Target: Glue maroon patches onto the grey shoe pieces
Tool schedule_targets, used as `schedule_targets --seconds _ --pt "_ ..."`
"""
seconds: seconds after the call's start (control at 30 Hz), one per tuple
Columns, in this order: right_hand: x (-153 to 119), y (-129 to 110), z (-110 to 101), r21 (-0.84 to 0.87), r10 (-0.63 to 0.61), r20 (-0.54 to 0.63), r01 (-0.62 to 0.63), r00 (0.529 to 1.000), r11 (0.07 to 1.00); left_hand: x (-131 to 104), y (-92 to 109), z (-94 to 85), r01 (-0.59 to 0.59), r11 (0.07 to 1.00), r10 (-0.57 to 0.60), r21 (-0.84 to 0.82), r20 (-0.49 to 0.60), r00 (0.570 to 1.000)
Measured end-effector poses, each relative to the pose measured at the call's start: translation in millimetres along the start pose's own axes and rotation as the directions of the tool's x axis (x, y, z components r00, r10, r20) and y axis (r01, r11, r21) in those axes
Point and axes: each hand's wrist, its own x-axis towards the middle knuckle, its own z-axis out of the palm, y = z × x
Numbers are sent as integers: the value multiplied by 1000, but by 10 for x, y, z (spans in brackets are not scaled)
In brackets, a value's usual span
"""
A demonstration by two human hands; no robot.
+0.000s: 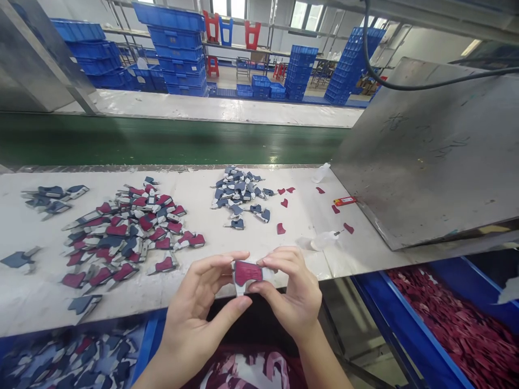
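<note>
Between my two hands, just off the table's front edge, is a small white plastic part with a dark red inlay (248,273). My left hand (198,308) touches its left side, the index finger at the top and the thumb at the bottom. At the right end, my right hand (292,292) pinches it between thumb and fingers. To the left lies a large heap of similar red and dark blue pieces (117,229). Behind my hands is a smaller pile of blue and white pieces (239,189). Several loose red inlays (281,228) lie near that pile.
A blue bin of red inlays (450,319) stands below right, and a bin of mixed parts (81,356) below left. A slanted metal panel (430,151) borders the table's right side. Beyond the table runs a green conveyor belt (182,140). A red-yellow utility knife (344,201) lies beside the panel.
</note>
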Motion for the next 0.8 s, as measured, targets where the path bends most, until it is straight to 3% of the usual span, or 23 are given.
schedule_targets --seconds 0.27,0.5,0.6,0.8 --pt "-31 27 19 27 64 28 -64 998 998 53 -24 7 -15 999 14 47 19 1000" --pt "-54 65 34 71 46 83 -52 995 996 139 -70 27 105 994 -105 6 -19 994" --pt "-69 72 51 98 91 89 -100 992 990 143 -143 -13 119 992 -119 38 -14 993" --pt "-139 114 115 150 222 130 -241 966 959 119 -310 -23 67 989 -54 128 -108 993"
